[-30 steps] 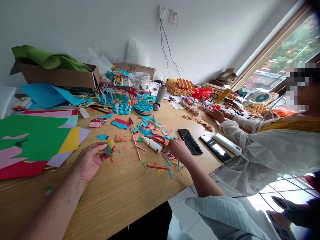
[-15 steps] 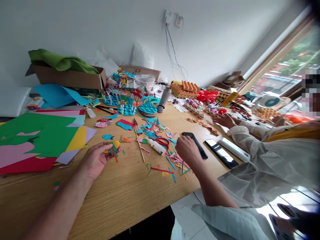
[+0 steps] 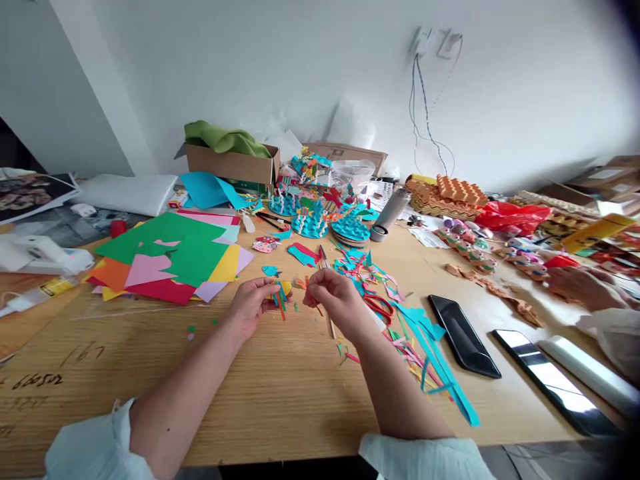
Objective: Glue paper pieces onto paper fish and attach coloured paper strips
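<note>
Across the near edge of the wooden surface (image 3: 280, 407), both forearms reach in from pale sleeves. The left hand (image 3: 253, 307) and right hand (image 3: 336, 300) are close together but not touching, each closed in a fingertip pinch. The left hand clamps a small yellow paper piece (image 3: 284, 288) with a bunch of thin red, green and teal paper strips (image 3: 280, 304) hanging from it. The right hand's fingers (image 3: 314, 291) pinch what looks like a small orange paper scrap (image 3: 301, 283), held just beside the yellow piece. With pieces this small, a tight pinch close to the paper's edge and steady wrists should give the best control.

Right of the hands lie long teal paper strips (image 3: 440, 360), red-handled scissors (image 3: 379, 307) and two dark phones (image 3: 464, 335). Beyond the phones, at far right, a co-worker's hand (image 3: 583, 288) rests near a row of small craft pieces (image 3: 467, 248).

To the left is one fanned stack of coloured paper sheets (image 3: 170, 257). Farther back stand three teal scalloped discs (image 3: 350, 229), one steel flask (image 3: 385, 210), and one cardboard box (image 3: 230, 167) holding green cloth (image 3: 225, 140).
</note>
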`<state>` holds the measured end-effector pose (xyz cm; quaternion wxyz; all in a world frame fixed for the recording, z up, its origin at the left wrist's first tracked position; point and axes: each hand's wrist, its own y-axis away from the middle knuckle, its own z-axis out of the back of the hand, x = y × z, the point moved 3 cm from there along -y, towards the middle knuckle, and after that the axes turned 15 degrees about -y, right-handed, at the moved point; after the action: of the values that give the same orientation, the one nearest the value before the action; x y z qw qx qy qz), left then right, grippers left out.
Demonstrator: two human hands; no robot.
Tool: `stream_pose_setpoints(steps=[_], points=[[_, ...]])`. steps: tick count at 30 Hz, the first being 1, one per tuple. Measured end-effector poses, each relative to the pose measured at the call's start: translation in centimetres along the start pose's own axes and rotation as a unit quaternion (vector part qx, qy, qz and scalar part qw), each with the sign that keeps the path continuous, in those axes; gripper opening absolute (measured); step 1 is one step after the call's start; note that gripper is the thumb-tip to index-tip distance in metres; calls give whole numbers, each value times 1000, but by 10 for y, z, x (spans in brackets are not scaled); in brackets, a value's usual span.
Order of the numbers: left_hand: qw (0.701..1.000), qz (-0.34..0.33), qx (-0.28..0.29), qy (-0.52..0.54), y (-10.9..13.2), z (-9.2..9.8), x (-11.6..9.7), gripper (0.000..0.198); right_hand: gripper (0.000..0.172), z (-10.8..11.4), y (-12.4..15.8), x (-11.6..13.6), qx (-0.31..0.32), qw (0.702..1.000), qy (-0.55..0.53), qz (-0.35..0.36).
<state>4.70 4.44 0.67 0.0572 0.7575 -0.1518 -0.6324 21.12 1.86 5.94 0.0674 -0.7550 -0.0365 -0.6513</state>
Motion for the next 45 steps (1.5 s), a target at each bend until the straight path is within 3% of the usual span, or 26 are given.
stream_pose_setpoints(steps=[4, 8, 15, 19, 28, 38, 45], points=[[1000, -5, -21, -6, -2, 1, -1, 17, 12, -6, -4, -20, -17, 992, -115, -48], [999, -5, -29, -23, -3, 1, 0, 20, 14, -2, -3, -35, -30, 985, -153, -78], [998, -6, -35, -46, -4, 1, 5, 21, 31, -6, -7, -52, -55, 987, -151, -28], [998, -6, -31, -47, -4, 1, 7, 21, 32, -9, -7, -59, -79, 984, -159, -7], [999, 2, -46, -26, -5, 1, 8, 25, 25, -16, -2, -62, -65, 996, -51, 40], [999, -6, -42, -23, -2, -3, 6, 26, 37, -14, 3, -63, -99, 988, 85, 84], [999, -15, -33, -21, -2, -3, 6, 26, 48, -14, 3, -61, -104, 988, 93, 65]])
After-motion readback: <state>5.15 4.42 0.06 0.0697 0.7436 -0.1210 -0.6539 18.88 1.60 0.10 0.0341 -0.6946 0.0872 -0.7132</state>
